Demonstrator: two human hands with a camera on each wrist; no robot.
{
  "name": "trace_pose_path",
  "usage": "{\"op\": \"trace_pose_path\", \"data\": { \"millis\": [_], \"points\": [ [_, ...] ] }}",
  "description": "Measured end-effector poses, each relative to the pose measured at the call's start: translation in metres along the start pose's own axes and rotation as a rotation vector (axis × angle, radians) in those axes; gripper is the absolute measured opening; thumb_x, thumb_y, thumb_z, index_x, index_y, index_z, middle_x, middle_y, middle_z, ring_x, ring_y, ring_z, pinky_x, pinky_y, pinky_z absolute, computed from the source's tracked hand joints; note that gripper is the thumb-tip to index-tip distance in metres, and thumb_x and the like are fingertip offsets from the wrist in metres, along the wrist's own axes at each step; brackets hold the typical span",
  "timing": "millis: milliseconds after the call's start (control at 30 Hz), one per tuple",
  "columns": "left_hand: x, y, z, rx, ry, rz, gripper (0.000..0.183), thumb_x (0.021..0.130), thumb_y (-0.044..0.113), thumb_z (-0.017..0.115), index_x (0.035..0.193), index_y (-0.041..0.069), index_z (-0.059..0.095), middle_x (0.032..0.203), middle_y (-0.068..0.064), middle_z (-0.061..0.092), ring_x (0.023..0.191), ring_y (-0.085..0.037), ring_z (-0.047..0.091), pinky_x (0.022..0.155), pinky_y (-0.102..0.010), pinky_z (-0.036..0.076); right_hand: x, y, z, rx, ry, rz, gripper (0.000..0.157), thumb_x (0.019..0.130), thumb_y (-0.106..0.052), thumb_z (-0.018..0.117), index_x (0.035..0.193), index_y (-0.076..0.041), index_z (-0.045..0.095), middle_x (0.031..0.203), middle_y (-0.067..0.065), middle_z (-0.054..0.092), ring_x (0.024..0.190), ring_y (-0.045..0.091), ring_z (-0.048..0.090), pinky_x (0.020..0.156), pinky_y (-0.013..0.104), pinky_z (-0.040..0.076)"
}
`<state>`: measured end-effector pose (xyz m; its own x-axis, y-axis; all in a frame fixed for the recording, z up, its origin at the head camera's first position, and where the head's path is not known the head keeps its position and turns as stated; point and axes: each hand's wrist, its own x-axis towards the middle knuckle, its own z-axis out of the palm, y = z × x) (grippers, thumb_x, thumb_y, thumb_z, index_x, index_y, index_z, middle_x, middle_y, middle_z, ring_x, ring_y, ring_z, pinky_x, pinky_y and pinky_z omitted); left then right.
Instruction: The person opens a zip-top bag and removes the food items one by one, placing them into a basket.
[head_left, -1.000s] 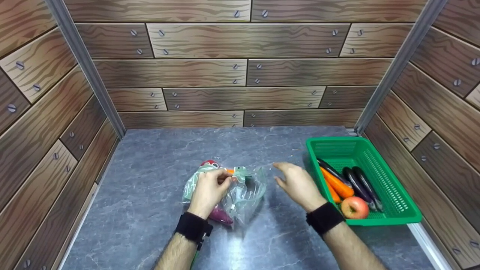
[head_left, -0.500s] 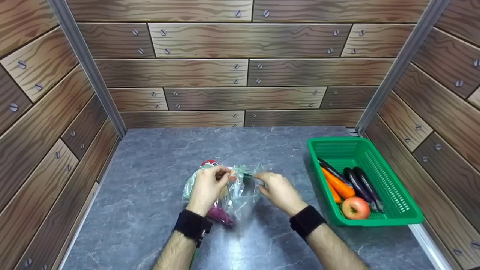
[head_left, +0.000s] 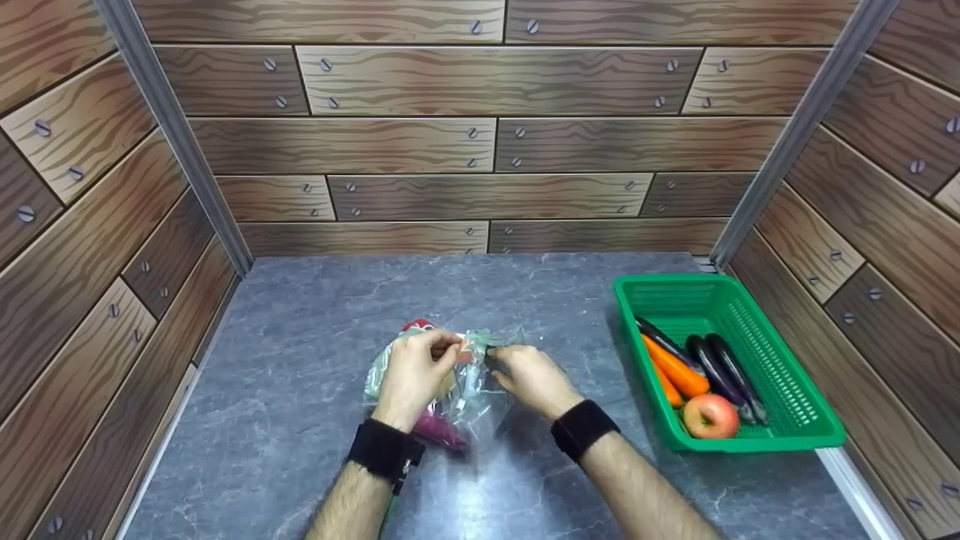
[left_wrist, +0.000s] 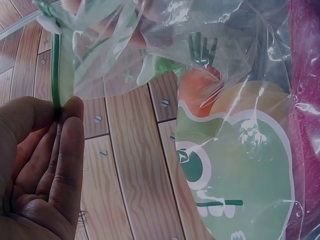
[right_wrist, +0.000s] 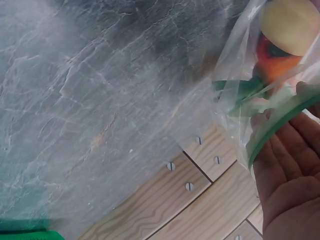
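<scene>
A clear zip bag (head_left: 472,405) with green edging and a green cartoon print lies mid-table. Through its film show an orange carrot-like piece (left_wrist: 200,87) with a dark green top, a round pale yellow thing (right_wrist: 290,25) and a long magenta-purple thing (head_left: 439,430). Something red (head_left: 418,325) shows at the bag's far end. My left hand (head_left: 409,375) pinches the green edge strip (left_wrist: 56,75) between thumb and fingers. At the bag's right side, my right hand (head_left: 534,379) has its fingers (right_wrist: 287,145) extended behind the green edge, thumb apart from them.
To the right stands a green plastic basket (head_left: 795,375) holding several dark eggplants (head_left: 724,364), carrots (head_left: 679,367) and a red-yellow apple (head_left: 711,416). Wood-patterned walls (head_left: 480,142) close in the grey marbled table (head_left: 315,315) at the back and sides.
My right hand has moved left from beside the basket to the bag's right side, its fingers now at the green edge. The left hand keeps its pinch and has barely moved.
</scene>
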<state>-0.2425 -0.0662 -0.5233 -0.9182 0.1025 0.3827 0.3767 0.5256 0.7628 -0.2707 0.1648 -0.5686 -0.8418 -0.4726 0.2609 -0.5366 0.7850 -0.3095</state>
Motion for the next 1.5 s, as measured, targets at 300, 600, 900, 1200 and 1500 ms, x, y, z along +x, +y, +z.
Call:
{"op": "trace_pose_path", "data": {
  "millis": [300,600,900,1200,1500],
  "points": [
    [-0.001,-0.001,0.000,-0.017,-0.011,-0.016,0.011,0.106,0.005,0.082,0.113,0.007,0.090,0.103,-0.009,0.091,0.094,-0.021,0.088,0.087,-0.036,0.075,0.007,0.000,0.014,0.009,-0.056,0.057,0.029,0.097,-0.004,0.090,0.123,-0.002,0.079,0.111,0.022,0.086,0.100,0.043,0.085,0.090,0.058,0.074],
    [-0.003,-0.003,0.003,-0.011,-0.030,-0.026,0.012,0.106,0.005,0.083,0.115,0.008,0.090,0.105,-0.010,0.091,0.096,-0.022,0.089,0.089,-0.036,0.075,0.005,-0.005,0.020,0.004,-0.149,0.126,0.045,0.095,-0.008,0.092,0.135,-0.002,0.075,0.126,0.025,0.084,0.111,0.048,0.084,0.094,0.065,0.073],
    [-0.005,-0.007,0.005,0.015,-0.027,-0.008,0.011,0.104,0.003,0.085,0.114,0.004,0.089,0.107,-0.013,0.091,0.098,-0.025,0.090,0.090,-0.037,0.075,0.003,-0.003,0.027,-0.007,-0.142,0.129,0.027,0.098,-0.011,0.087,0.123,-0.001,0.081,0.114,0.025,0.084,0.103,0.048,0.083,0.088,0.065,0.073],
    [-0.006,-0.007,0.006,0.027,-0.019,-0.010,0.013,0.104,0.004,0.082,0.113,0.005,0.091,0.103,-0.009,0.092,0.094,-0.022,0.088,0.087,-0.037,0.075,0.002,0.000,0.027,-0.046,-0.150,0.149,0.044,0.094,-0.016,0.096,0.128,0.002,0.076,0.120,0.024,0.082,0.113,0.047,0.081,0.096,0.066,0.071],
    [-0.007,-0.009,0.007,0.035,-0.028,-0.018,0.011,0.104,0.003,0.083,0.112,0.007,0.090,0.104,-0.009,0.091,0.093,-0.019,0.086,0.086,-0.032,0.074,-0.003,0.007,0.029,-0.043,-0.135,0.115,0.030,0.093,-0.015,0.099,0.103,-0.002,0.073,0.101,0.019,0.080,0.094,0.041,0.079,0.086,0.063,0.071]
  ]
}}
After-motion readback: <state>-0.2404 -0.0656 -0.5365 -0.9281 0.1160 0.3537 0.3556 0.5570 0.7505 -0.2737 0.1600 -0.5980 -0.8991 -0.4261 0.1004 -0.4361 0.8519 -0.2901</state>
